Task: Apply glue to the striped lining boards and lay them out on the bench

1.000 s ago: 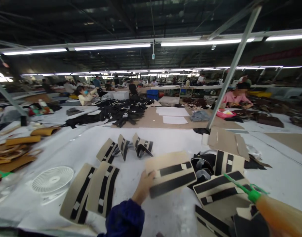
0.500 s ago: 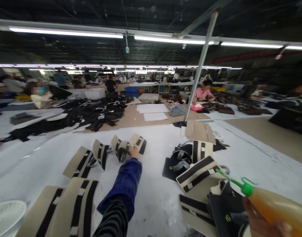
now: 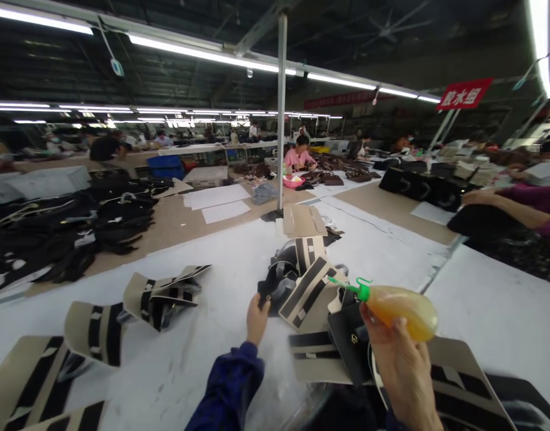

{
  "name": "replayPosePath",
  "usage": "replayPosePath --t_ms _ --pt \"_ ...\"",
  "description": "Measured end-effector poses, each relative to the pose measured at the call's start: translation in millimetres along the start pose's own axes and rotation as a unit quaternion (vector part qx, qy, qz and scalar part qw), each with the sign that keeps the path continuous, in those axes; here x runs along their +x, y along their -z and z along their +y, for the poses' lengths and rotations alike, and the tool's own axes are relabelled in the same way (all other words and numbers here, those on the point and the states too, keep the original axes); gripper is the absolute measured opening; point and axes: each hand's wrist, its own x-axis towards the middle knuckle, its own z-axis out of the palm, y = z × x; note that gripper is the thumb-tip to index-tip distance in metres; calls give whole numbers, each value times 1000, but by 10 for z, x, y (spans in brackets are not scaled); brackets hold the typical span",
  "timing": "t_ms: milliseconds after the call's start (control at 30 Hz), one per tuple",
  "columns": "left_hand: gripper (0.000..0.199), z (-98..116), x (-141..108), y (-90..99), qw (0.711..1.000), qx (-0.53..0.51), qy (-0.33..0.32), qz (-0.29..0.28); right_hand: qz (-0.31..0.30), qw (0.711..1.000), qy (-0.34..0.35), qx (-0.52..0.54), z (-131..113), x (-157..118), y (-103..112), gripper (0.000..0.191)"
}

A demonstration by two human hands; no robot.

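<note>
1 amber-filled bottle (image 3: 403, 311), tilted nearly flat, lies in the closed grip of the right hand (image 3: 396, 353). The left hand (image 3: 257, 320) pinches 1 black piece (image 3: 265, 287) at the left edge of the heap (image 3: 297, 299). Judged partway along: at least 5 striped panels (image 3: 79, 326) lie set out at left on the bench (image 3: 167, 371); at least 4 remain clustered right.

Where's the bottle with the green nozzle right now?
In the head view, the bottle is right of centre, held in the person's right hand, its green nozzle pointing left toward a beige panel with black stripes.
</note>
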Motion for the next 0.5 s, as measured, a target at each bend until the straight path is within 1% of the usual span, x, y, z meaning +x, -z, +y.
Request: replayPosePath --t_ms 33,100,167,233,300,367,433,500 --pt "41 86 -28 -202 999 17 -24 -18 0 1000 -2 3 -10 -3 9 36" --pt "47 306 7 -542 994 45 -81 -62 3 1000 -3 9 -45 -8 38 37" --pt "53 560 118 -795 984 65 -126 -110 6 1000 1 18 -95 -8 83 38" --pt "56 799 231 -978 976 83 -141 -146 15 999 9 29 -146 -2 140 37" --pt "52 981 287 -1110 973 95 -135 -163 15 999 13 39 -185 4 200 35" --pt "43 1082 269 -1187 971 92 -129 -177 11 999 18 47 -206 5 248 33" --pt "30 1097 185 -1191 971 69 -122 -193 5 998 23 54 -215 0 276 30" --pt "20 1036 53 -1100 975 27 -106 -192 2 998 26 58 -222 -13 287 28"
